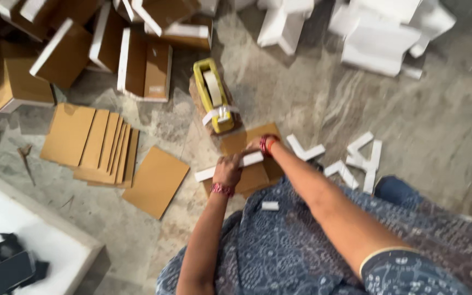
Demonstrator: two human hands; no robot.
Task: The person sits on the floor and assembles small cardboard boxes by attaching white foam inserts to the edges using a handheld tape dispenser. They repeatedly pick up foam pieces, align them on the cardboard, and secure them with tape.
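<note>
Floor: the grey veined stone floor (422, 125) lay under everything, smooth and streaked.
Foam blocks: bulky white foam blocks (378, 41) were heaped at the far right, chunky and angular.
Boxes: a jumble of brown cardboard boxes (64, 52) with white foam edges filled the far left.
Flat sheets: a fanned stack of brown cardboard sheets (96, 145) lay left of the person, with a single sheet (157, 180) just beside it.
Platform: a white slab (34, 240) sat at the near left corner, with a dark phone (4, 273) and a black strap on it.
Left arm: it reached straight forward from the patterned blue clothing, the left hand (228, 169) palm down with a pink bangle at the wrist, fingers pressed on a white foam strip (249, 160).
Right arm: it stretched across from the right, bent at the elbow, the right hand (258, 143) with red bangles mostly hidden behind the wrist; I could not tell its grip, only that it sat at the far end of the strip.
Work piece: the strip lay across a brown cardboard piece (255, 175) right in front of the knees.
Tape dispenser: a yellow tape dispenser (212, 95) with a pale roll stood on a brown block just beyond.
Foam corners: small white L-shaped foam pieces (356, 161) were scattered to the right.
</note>
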